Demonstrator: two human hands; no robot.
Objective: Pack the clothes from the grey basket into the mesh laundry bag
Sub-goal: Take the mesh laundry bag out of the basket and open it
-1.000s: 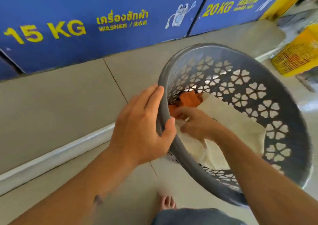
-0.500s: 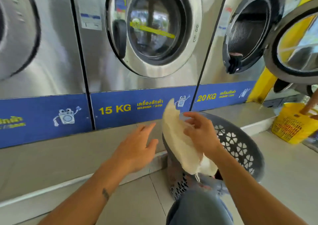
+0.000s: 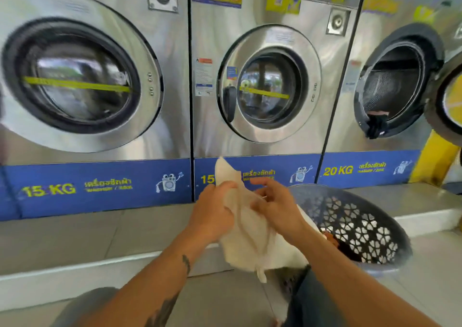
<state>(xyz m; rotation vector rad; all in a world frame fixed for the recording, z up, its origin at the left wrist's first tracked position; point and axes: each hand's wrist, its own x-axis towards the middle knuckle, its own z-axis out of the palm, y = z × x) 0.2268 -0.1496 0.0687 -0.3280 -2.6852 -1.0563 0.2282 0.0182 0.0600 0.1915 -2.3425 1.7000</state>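
The left grip, empty and spread half a second ago, now pinches the mesh laundry bag beside the right grip (also clutching it); the grey basket with clothes sits just right of both

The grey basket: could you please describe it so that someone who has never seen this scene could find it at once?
A row of steel washers stands on a raised step. Below the 20 KG label of the rightmost one, the grey basket lies tipped toward the person. Unlike the white bag beside it, it has flower-shaped cut-outs.
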